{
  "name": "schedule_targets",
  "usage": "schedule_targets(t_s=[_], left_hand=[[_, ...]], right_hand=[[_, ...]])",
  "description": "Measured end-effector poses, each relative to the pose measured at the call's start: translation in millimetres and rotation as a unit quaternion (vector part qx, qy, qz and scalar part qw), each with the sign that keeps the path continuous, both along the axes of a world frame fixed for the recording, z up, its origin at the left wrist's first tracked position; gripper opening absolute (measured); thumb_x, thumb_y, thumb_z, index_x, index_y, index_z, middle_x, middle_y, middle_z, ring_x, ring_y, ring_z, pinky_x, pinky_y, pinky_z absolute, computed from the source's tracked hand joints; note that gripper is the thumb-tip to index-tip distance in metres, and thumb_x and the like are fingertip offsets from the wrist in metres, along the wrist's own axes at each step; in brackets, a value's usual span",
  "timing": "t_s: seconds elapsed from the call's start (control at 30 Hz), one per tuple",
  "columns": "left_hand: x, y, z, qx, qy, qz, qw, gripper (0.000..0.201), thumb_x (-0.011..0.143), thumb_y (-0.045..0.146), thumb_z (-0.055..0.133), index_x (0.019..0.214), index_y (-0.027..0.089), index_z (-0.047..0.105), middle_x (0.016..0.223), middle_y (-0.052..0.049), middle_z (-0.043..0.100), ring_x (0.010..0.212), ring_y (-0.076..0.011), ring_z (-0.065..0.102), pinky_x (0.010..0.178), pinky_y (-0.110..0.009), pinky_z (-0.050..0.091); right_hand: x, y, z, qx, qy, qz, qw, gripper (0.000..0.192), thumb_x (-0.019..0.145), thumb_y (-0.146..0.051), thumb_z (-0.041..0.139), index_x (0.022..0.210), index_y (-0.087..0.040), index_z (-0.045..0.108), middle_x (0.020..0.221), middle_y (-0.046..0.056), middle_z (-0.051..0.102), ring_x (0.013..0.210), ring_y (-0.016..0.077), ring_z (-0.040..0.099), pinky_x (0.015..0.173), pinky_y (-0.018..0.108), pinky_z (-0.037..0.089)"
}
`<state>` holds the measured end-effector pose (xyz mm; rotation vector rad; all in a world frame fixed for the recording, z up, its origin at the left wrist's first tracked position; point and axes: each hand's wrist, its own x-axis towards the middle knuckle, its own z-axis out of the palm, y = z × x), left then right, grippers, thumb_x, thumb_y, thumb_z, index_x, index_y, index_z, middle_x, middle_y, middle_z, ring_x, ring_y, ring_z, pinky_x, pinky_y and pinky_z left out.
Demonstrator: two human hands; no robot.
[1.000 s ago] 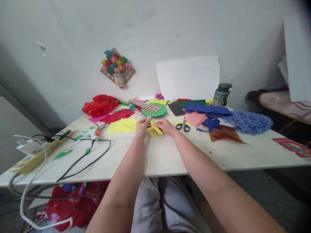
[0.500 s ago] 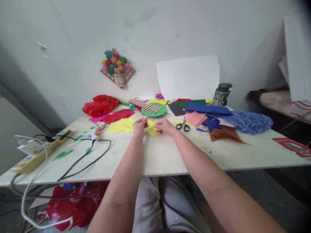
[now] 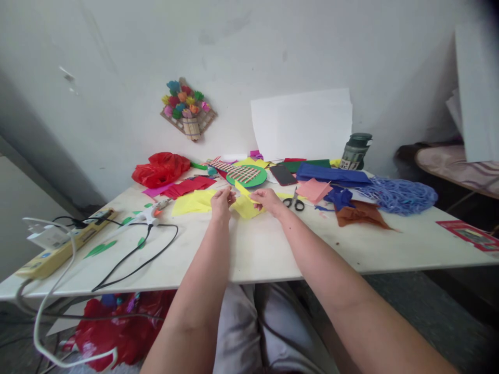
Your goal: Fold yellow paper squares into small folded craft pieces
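My right hand (image 3: 267, 201) pinches a narrow yellow paper strip (image 3: 242, 188), whose free end slants up and left in front of the green disc. To its left, my left hand (image 3: 223, 201) has its fingertips pressed together, apart from the strip's free end; whether anything small is in them is hidden. Beneath and between both hands lies yellow crepe paper (image 3: 245, 209). More yellow crepe sheets (image 3: 192, 202) spread out left of my left hand. Black-handled scissors (image 3: 293, 201) rest just right of my right hand. Behind the hands sits a green disc (image 3: 255, 176) with a lattice of thin sticks.
A glue gun (image 3: 150, 214) and its looping black cable lie left, near a power strip (image 3: 74, 244). Red sheets (image 3: 191, 186), a phone (image 3: 283, 175), blue folded paper (image 3: 333, 175), brown paper (image 3: 362, 215) and blue stringy material (image 3: 403, 196) surround the work area. A dark jar (image 3: 354, 151) stands back right.
My left hand has come away from the yellow strip and shifted slightly left. The strip's end now stands free, held by my right hand, which has moved slightly right.
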<state>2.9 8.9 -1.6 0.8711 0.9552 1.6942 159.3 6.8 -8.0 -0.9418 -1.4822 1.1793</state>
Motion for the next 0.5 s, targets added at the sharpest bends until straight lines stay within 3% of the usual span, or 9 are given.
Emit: schedule_targets(t_s=[0.1, 0.17, 0.23, 0.3, 0.37, 0.43, 0.5], left_hand=[[-6, 2, -1.1, -0.014, 0.039, 0.023, 0.999, 0.032, 0.054, 0.04, 0.064, 0.07, 0.014, 0.056, 0.059, -0.001, 0.056, 0.049, -0.0073, 0.049, 0.053, -0.021, 0.041], [-9, 3, -1.8, -0.046, 0.148, 0.057, 0.986, 0.032, 0.057, 0.043, 0.06, 0.068, 0.014, 0.055, 0.061, -0.003, 0.057, 0.055, -0.011, 0.052, 0.056, -0.024, 0.042], [-11, 2, -1.3, -0.101, 0.31, 0.099, 0.94, 0.032, 0.059, 0.047, 0.057, 0.067, 0.016, 0.055, 0.067, -0.006, 0.059, 0.065, -0.0172, 0.056, 0.062, -0.03, 0.043], [-11, -1, 0.4, -0.16, 0.472, 0.14, 0.856, 0.034, 0.059, 0.051, 0.056, 0.068, 0.018, 0.055, 0.076, -0.01, 0.062, 0.079, -0.0248, 0.056, 0.069, -0.036, 0.041], [-10, -3, 2.7, -0.184, 0.56, 0.177, 0.788, 0.041, 0.06, 0.055, 0.053, 0.078, 0.019, 0.055, 0.085, -0.013, 0.061, 0.087, -0.0302, 0.054, 0.072, -0.041, 0.038], [-8, -6, 4.4, -0.19, 0.596, 0.179, 0.759, 0.049, 0.061, 0.058, 0.05, 0.09, 0.018, 0.053, 0.091, -0.016, 0.06, 0.091, -0.0325, 0.053, 0.072, -0.042, 0.037], [-6, -7, 4.8, -0.187, 0.607, 0.158, 0.756, 0.054, 0.061, 0.056, 0.053, 0.099, 0.018, 0.049, 0.096, -0.016, 0.058, 0.093, -0.0327, 0.052, 0.072, -0.041, 0.037]], right_hand=[[9, 3, 3.2, -0.011, 0.063, -0.064, 0.996, 0.024, 0.066, -0.036, 0.061, 0.075, -0.014, 0.056, 0.05, -0.001, 0.056, 0.036, 0.007, 0.048, 0.037, 0.018, 0.04], [16, 6, 4.0, -0.019, 0.089, -0.099, 0.991, 0.025, 0.066, -0.035, 0.061, 0.078, -0.014, 0.057, 0.062, 0.002, 0.061, 0.046, 0.0095, 0.056, 0.039, 0.018, 0.041], [22, 11, 3.1, 0.0, 0.103, -0.152, 0.983, 0.022, 0.064, -0.033, 0.062, 0.076, -0.014, 0.059, 0.066, 0.002, 0.06, 0.056, 0.0104, 0.058, 0.042, 0.018, 0.043], [27, 16, 0.7, 0.004, 0.088, -0.202, 0.975, 0.022, 0.064, -0.032, 0.06, 0.075, -0.014, 0.059, 0.066, 0.001, 0.058, 0.057, 0.0104, 0.056, 0.045, 0.019, 0.044], [32, 22, -2.2, 0.003, 0.044, -0.256, 0.966, 0.023, 0.065, -0.031, 0.057, 0.078, -0.013, 0.06, 0.066, 0.001, 0.058, 0.054, 0.0102, 0.054, 0.047, 0.021, 0.044], [38, 26, -4.6, 0.009, -0.015, -0.309, 0.951, 0.03, 0.064, -0.031, 0.056, 0.089, -0.014, 0.06, 0.07, 0.002, 0.059, 0.056, 0.0111, 0.054, 0.051, 0.023, 0.045], [42, 28, -5.4, 0.014, -0.096, -0.359, 0.928, 0.034, 0.064, -0.031, 0.057, 0.094, -0.017, 0.059, 0.076, 0.002, 0.061, 0.065, 0.0136, 0.057, 0.059, 0.026, 0.045]])
